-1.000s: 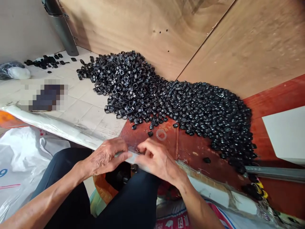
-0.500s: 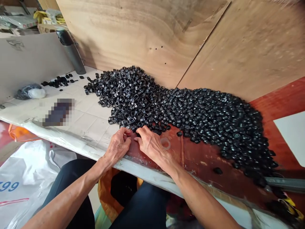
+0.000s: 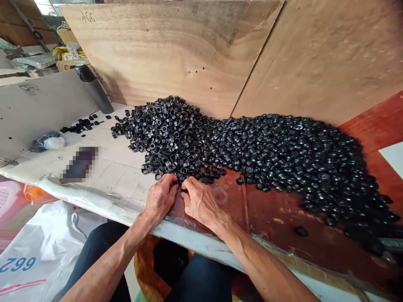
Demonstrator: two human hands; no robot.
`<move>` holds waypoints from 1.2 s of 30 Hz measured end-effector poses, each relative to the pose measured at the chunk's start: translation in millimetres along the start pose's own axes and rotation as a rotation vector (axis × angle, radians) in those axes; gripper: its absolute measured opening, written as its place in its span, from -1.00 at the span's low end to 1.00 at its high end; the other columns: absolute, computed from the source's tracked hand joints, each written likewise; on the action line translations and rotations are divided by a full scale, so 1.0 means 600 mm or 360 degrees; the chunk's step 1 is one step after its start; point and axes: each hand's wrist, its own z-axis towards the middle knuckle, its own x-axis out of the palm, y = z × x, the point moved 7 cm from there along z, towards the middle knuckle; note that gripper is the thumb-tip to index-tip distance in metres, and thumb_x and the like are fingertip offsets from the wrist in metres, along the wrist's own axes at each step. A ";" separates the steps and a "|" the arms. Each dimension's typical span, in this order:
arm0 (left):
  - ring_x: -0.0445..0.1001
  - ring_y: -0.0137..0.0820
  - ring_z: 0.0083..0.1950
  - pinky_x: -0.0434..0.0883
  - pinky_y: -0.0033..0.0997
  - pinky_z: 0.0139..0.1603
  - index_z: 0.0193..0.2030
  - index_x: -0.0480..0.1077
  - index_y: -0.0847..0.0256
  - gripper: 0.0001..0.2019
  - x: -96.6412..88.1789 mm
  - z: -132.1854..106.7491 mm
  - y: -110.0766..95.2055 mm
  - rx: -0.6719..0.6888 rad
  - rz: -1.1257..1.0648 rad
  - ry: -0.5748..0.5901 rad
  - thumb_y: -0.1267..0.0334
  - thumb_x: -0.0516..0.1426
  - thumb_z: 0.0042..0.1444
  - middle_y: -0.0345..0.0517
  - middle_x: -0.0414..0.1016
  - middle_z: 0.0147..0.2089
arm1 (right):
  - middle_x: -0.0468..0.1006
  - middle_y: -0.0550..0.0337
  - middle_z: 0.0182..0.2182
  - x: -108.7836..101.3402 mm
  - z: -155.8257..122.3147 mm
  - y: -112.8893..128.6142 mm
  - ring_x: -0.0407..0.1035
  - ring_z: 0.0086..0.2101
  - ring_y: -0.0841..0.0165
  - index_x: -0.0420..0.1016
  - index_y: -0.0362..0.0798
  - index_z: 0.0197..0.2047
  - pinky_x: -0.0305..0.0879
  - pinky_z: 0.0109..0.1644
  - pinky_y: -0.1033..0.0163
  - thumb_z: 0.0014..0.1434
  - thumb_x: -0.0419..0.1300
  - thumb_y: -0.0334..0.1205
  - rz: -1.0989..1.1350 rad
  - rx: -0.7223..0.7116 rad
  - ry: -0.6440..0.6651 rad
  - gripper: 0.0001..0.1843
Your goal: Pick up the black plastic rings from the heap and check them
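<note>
My left hand (image 3: 161,197) is closed at the front of the black heap, its fingers bent and thumb pressed towards them; what it pinches, if anything, is hidden. Close beside it, my right hand (image 3: 200,200) has thumb and forefinger together on a small black plastic part, only a dark bit of which shows. Just beyond the fingertips lies a heap of open black plastic rings (image 3: 166,134). To the right it merges into a wide heap of rounded black plastic caps (image 3: 277,153).
A dark bottle (image 3: 97,92) leans near the plywood panel (image 3: 163,54). Further left are a plastic-wrapped bundle (image 3: 50,141), scattered black bits (image 3: 80,125) and a blurred-out object (image 3: 80,164). One loose black piece (image 3: 301,231) lies near the table edge. A white sack (image 3: 47,235) stands below.
The view has tilted up a little, so things sit lower in it. Both hands stay close together at the heap's front, their fingers slightly shifted.
</note>
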 end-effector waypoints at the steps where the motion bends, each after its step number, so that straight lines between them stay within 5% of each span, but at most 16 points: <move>1: 0.62 -0.29 -0.21 0.53 -0.28 -0.09 -0.05 0.49 0.09 -0.81 -0.002 0.001 0.004 -0.0061 -0.0087 -0.0003 0.36 0.16 0.22 -0.17 0.63 -0.17 | 0.56 0.11 -0.19 -0.009 0.001 -0.004 0.46 -0.27 0.27 0.43 -0.02 -0.13 0.39 -0.14 0.21 0.22 0.18 -0.45 0.0133 0.0036 -0.0084 -0.81; 6: 0.56 -0.36 -0.40 0.52 -0.34 -0.26 -0.03 0.44 0.13 -0.71 -0.001 -0.002 0.020 -0.0376 -0.0841 0.0111 0.12 0.30 0.16 -0.28 0.55 -0.43 | 0.56 0.15 -0.15 -0.043 0.012 -0.020 0.49 -0.31 0.37 0.49 -0.01 -0.16 0.47 -0.25 0.31 0.22 0.21 -0.35 0.0835 0.0172 -0.0337 -0.89; 14: 0.64 -0.35 -0.22 0.60 -0.31 -0.09 -0.07 0.48 0.15 -0.65 0.002 -0.011 -0.004 -0.0366 -0.1363 0.0307 0.13 0.41 0.06 -0.18 0.66 -0.21 | 0.66 0.14 -0.11 -0.046 0.019 -0.019 0.56 -0.21 0.32 0.59 0.01 -0.04 0.52 -0.16 0.26 0.21 0.24 -0.33 0.1095 0.0218 -0.0295 -0.75; 17: 0.65 -0.35 -0.16 0.60 -0.30 0.01 -0.09 0.52 0.17 -0.64 -0.003 -0.011 -0.004 -0.0382 -0.1434 0.0263 0.16 0.46 0.00 -0.14 0.67 -0.14 | 0.64 0.18 -0.21 -0.046 0.019 -0.027 0.54 -0.30 0.34 0.58 -0.01 -0.13 0.50 -0.23 0.28 0.17 0.30 -0.27 0.1170 0.0283 -0.0344 -0.82; 25: 0.64 -0.35 -0.14 0.61 -0.29 0.03 -0.07 0.56 0.17 -0.63 -0.009 -0.011 0.005 -0.0347 -0.1420 0.0160 0.13 0.46 0.01 -0.11 0.67 -0.08 | 0.64 0.07 -0.10 -0.057 0.015 0.003 0.56 -0.14 0.30 0.63 0.01 -0.04 0.51 -0.01 0.20 0.31 0.15 -0.38 0.0964 -0.0152 -0.0365 -0.74; 30: 0.65 -0.34 -0.11 0.61 -0.29 0.06 -0.07 0.56 0.16 -0.63 -0.004 -0.014 0.000 -0.0308 -0.1469 0.0195 0.10 0.46 0.04 -0.12 0.68 -0.13 | 0.67 0.17 -0.21 -0.045 0.011 -0.009 0.56 -0.30 0.34 0.54 0.01 -0.06 0.53 -0.15 0.26 0.27 0.28 -0.29 0.0953 -0.0030 -0.0430 -0.84; 36: 0.61 -0.35 -0.14 0.59 -0.33 0.00 -0.05 0.56 0.18 -0.64 -0.006 -0.015 0.001 -0.0252 -0.1337 0.0173 0.09 0.44 0.08 -0.11 0.66 -0.10 | 0.70 0.11 -0.20 -0.036 0.008 -0.012 0.62 -0.26 0.28 0.49 0.02 0.01 0.54 -0.17 0.27 0.36 0.26 -0.25 0.0796 -0.0132 -0.0504 -0.83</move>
